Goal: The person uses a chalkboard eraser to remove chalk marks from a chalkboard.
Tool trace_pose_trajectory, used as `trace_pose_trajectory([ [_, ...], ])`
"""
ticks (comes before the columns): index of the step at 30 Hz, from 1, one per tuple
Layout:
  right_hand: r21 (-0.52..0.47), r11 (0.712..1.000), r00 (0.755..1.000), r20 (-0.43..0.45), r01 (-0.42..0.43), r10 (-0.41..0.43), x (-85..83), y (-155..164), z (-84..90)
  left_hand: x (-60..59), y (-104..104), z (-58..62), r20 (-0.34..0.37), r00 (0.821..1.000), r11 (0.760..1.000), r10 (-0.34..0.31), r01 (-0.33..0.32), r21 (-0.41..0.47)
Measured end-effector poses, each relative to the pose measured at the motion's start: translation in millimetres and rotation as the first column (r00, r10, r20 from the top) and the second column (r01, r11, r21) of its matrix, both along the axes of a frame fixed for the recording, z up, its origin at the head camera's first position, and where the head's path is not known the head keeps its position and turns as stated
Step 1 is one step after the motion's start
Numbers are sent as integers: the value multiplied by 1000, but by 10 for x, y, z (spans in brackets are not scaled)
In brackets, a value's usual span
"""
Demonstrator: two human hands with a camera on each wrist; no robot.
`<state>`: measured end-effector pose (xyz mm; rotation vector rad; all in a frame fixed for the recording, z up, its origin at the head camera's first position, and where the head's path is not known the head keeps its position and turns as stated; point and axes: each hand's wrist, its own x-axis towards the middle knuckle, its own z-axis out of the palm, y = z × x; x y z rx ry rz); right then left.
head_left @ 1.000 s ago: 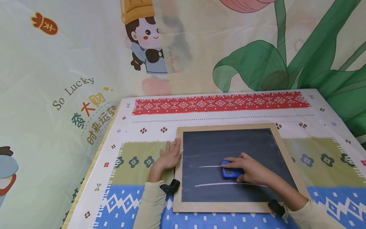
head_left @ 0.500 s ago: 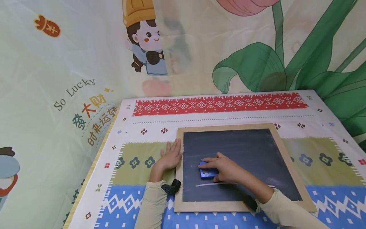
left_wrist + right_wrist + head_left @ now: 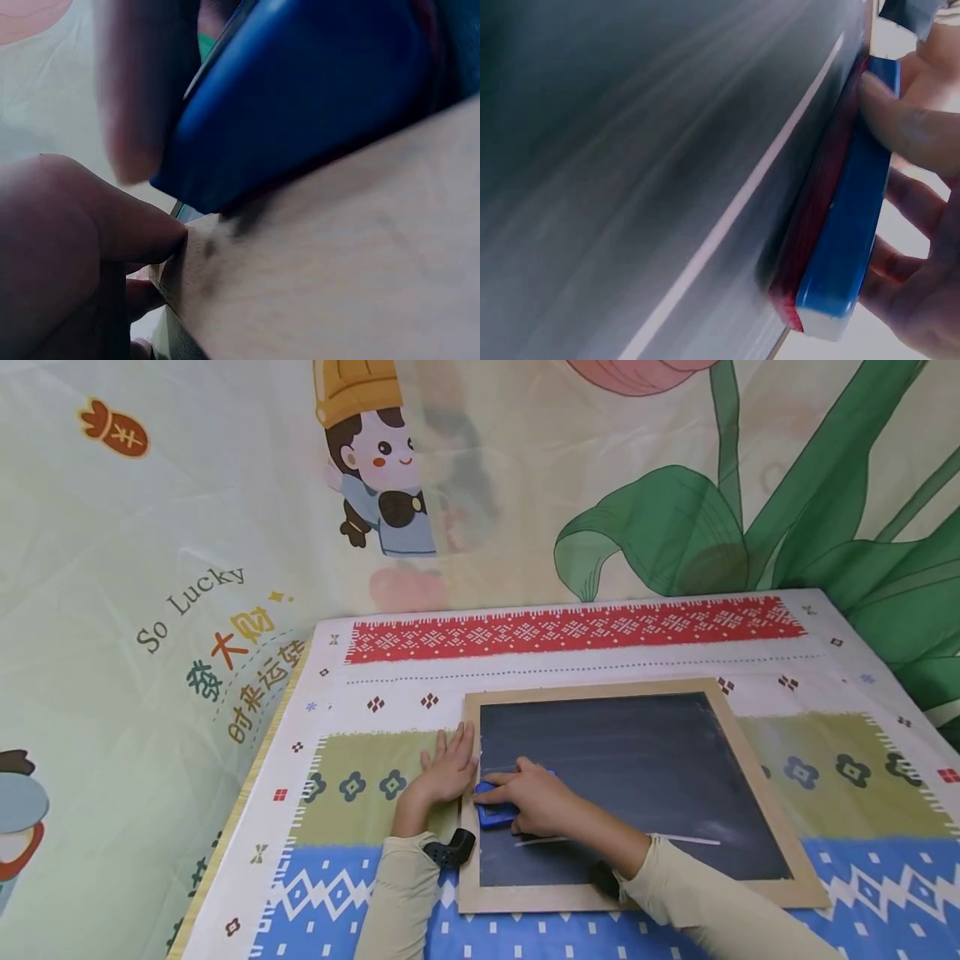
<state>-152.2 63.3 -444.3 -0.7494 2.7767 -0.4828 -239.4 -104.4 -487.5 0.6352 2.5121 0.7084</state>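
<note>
A chalkboard with a pale wood frame lies on the table. My right hand grips a blue board eraser at the board's left edge, thumb and fingers on its opposite sides. The right wrist view shows the eraser's red felt against the board. Below the eraser runs a whitish chalk line, partly hidden by the right arm. My left hand rests against the left side of the frame with fingers extended. Close up, the left wrist view shows the eraser overlapping the wooden frame.
A patterned cloth in white, red, green and blue covers the table. Behind it hangs a printed curtain with a cartoon figure and large green leaves. Each wrist wears a black device, such as the left wrist camera.
My right hand has slid the eraser leftward across the board to the frame. The short upper chalk line seen earlier no longer shows. My left hand stays in place.
</note>
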Motion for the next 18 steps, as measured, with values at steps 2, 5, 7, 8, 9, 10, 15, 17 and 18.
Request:
trace_pose_trajectory([
  [2,-8,1000,1000,2,5,-5,2,-18,-4,-10,-2,-5,6,1000,1000,-5,5,-6],
  [5,-15,1000,1000,14,10,-10,10,-16,-9,-16,-10,-14,4,1000,1000,-6,6,-15],
  [7,-15,1000,1000,22,9,-9,6,-9,-6,-19,-21,-13,6,1000,1000,2,-2,-18],
  [8,-13,1000,1000,27,9,-9,3,-3,-5,-19,-28,-13,5,1000,1000,5,-5,-19],
  [9,-10,1000,999,31,12,-12,0,7,-1,-18,-36,-15,6,1000,1000,8,-8,-10],
  [10,-3,1000,999,35,19,-19,-3,23,1,-19,-42,-16,8,1000,1000,10,-10,-11],
  [15,27,995,994,55,95,-96,12,208,8,-33,-35,-41,14,1000,1000,6,-6,-9],
  [17,24,991,989,60,132,-133,36,319,1,-38,-16,-47,17,1000,1000,2,-2,-6],
  [18,19,988,986,61,151,-152,53,378,-1,-39,-3,-50,19,1000,1000,-2,2,2],
])
